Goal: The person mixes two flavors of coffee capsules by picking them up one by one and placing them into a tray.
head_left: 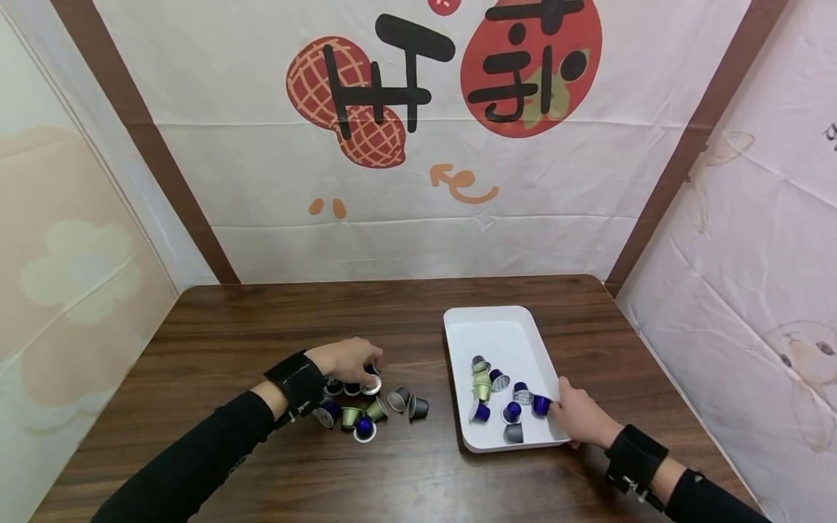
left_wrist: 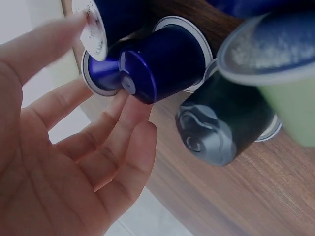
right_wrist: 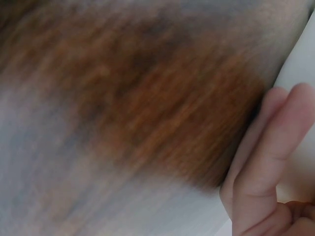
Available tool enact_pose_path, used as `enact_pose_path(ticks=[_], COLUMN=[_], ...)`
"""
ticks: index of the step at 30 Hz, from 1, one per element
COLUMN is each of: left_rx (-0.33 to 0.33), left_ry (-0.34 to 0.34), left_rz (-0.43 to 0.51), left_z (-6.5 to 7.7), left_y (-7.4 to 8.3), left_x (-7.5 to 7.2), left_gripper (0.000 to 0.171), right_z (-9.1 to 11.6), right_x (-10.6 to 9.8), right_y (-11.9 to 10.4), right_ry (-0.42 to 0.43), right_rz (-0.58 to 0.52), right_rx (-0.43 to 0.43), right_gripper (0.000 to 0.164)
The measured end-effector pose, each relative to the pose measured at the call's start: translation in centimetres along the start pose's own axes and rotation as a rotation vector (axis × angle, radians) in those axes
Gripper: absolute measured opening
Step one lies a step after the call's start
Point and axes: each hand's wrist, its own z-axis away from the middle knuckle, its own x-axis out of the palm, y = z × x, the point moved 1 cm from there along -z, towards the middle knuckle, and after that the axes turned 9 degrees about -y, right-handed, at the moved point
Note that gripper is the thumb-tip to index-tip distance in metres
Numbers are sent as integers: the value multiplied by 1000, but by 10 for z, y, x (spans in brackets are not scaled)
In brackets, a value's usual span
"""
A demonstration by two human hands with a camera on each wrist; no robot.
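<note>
My left hand [head_left: 346, 359] reaches into a loose pile of coffee capsules on the table. In the left wrist view its thumb touches the pale lid of a dark blue capsule [left_wrist: 123, 19]; the other fingers spread behind another blue capsule [left_wrist: 170, 64]. Close to them lie a dark green capsule [left_wrist: 226, 118] and a light green one [left_wrist: 295, 110]. On the right, my right hand [head_left: 582, 414] grips the near right edge of a white tray [head_left: 493, 327]. Several capsules lie in the tray, among them a blue capsule [head_left: 540, 405] beside the right thumb and a grey capsule [head_left: 514, 434].
Two grey capsules, one silvery [head_left: 398, 399] and one darker [head_left: 418, 408], lie at the pile's right side. The brown wooden table [head_left: 314, 312] ends at a printed white cloth [head_left: 418, 250] behind. More cloth hangs at both sides.
</note>
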Motion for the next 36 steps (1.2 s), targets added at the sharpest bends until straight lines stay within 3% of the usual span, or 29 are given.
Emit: enact_pose_path(ticks=[9,16,23,31,36], left_rx=[32,-13,-43,14,76], left_ry=[4,-9,4,65,103], left_rz=[0,12,-40,-38,-7], left_z=[1,-5,-15,-22,-29], left_y=[4,1,-2,8,24], left_x=[-1,-2,2,-12,-18], left_gripper=[16,14,11,16,7], right_z=[-1,-1,-2,-3,-4], right_x=[0,0,0,-1,-1], right_y=[2,3,3,3,2], right_ry=[-1,-11,-12,-21,-23], right_rz=[-1,-3,-5,-12,-14], right_rx=[-5,0,12,21,18], right_gripper=[22,22,24,26,27])
